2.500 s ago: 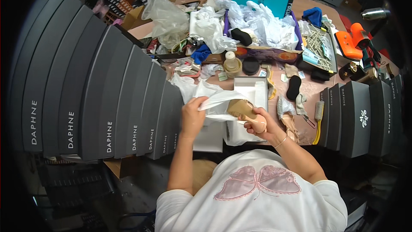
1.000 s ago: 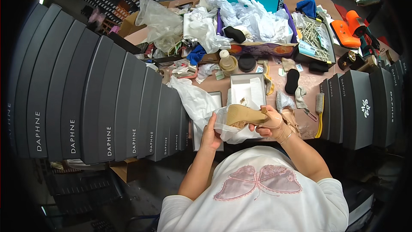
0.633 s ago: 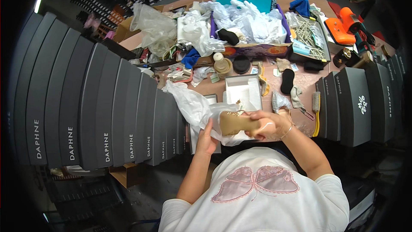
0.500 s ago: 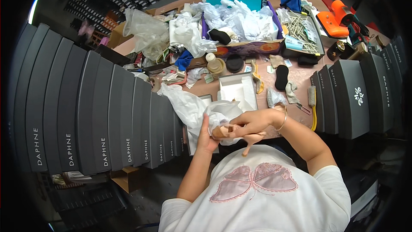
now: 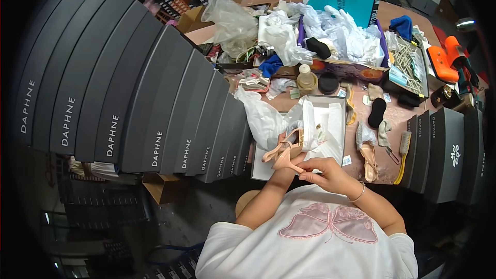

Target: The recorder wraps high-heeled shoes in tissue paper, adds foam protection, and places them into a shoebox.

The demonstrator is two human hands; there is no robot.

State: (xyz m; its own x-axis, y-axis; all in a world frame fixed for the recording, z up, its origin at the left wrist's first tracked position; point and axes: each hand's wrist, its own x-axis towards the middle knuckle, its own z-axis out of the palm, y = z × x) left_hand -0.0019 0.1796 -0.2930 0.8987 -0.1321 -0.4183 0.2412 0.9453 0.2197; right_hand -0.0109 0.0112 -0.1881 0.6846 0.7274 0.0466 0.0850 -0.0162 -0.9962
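Note:
My left hand (image 5: 285, 172) grips a beige high-heeled sandal (image 5: 283, 161) from behind and below; most of its fingers are hidden by the shoe. The sandal is tilted with its heel pointing toward my right hand (image 5: 330, 174), whose thumb and fingers pinch the heel's end. Thin white wrapping paper (image 5: 261, 119) spreads behind the shoe. Just beyond the sandal is an open shoebox (image 5: 338, 105) with a white inside and loose paper in it. A matching sandal (image 5: 369, 164) lies on the table to the right, its toe end covered by crinkled clear wrap (image 5: 365, 133).
Dark grey shoeboxes (image 5: 155, 103) stand in a tall row at left, with more (image 5: 446, 152) at right. A yellow-handled brush (image 5: 404, 157) lies beside the right row. Farther back are a bottle (image 5: 307, 78), a box of crumpled paper (image 5: 343, 66) and an orange tool (image 5: 443, 65).
The view has shifted, so the table sits farther right. The sandal has been turned, its heel now toward my right hand, which moved from the shoe's upper part to the heel.

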